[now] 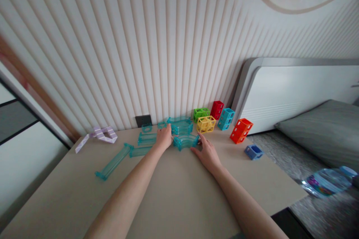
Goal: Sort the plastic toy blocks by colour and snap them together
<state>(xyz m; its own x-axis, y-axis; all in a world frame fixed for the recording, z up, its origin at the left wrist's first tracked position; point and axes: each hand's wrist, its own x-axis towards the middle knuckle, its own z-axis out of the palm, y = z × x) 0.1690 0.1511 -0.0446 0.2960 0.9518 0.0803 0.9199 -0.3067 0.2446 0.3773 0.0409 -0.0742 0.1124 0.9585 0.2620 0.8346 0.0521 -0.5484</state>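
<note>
A curved piece of see-through teal toy track (185, 142) lies near the back of the table between my two hands. My left hand (164, 137) is closed at its left end, fingers curled in; what they grip is hidden. Around the right end of the curved track piece, my right hand (208, 154) has its thumb in front and its fingers at the far side. Just behind, more curved teal pieces (182, 126) are stacked against the wall. Straight teal track pieces (114, 162) lie left of my left hand, along with a small teal ring (146, 128).
Hollow blocks stand at the back right: green (201, 113), yellow (206, 124), dark red (217, 110), light blue (226, 118), orange (241, 130) and blue (254, 152). A folded lilac strip (105, 134) lies far left. Beyond the right edge is a water bottle (328, 182).
</note>
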